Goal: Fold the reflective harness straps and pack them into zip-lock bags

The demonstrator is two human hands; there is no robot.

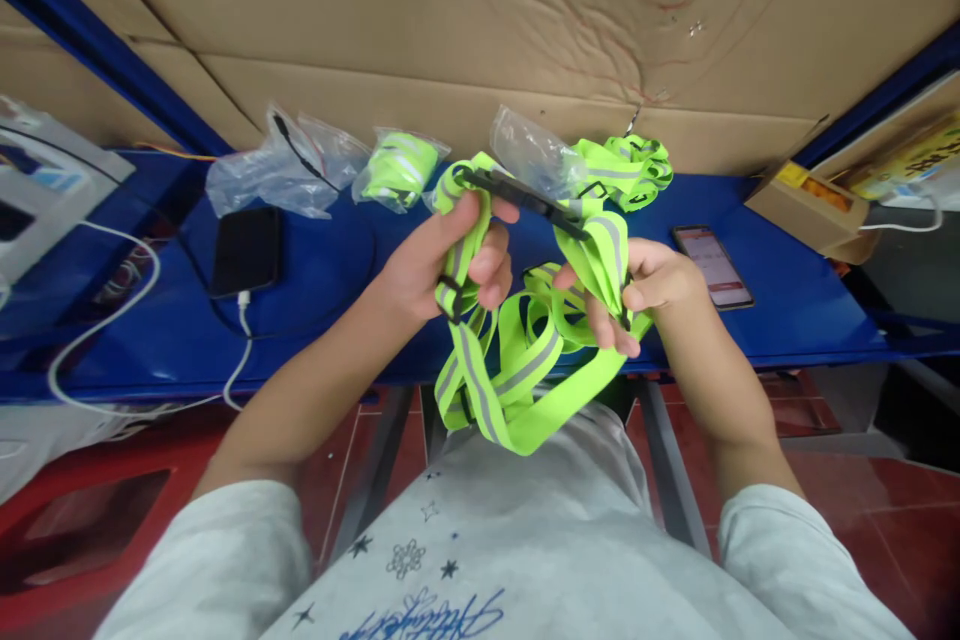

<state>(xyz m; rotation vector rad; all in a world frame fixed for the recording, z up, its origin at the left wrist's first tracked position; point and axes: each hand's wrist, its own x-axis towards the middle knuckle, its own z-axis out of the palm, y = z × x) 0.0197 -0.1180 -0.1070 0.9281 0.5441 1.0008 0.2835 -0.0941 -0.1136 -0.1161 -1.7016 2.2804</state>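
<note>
Over the blue worktop (330,255), gripping reflective green webbing (529,370) by its black fitting (525,198) in a curled left hand (424,265), pinching a bunched fold (606,260) in a half-closed right hand (664,282).

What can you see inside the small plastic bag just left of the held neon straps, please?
Through the clear bag, a bundled neon strap with pale stripes shows. Its outer folds cover the middle and underside, so anything tucked there cannot be seen.

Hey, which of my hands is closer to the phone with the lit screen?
Right. Your right hand is just left of the phone with the lit screen; your left hand is farther left. Both hold the neon reflective strap.
</note>
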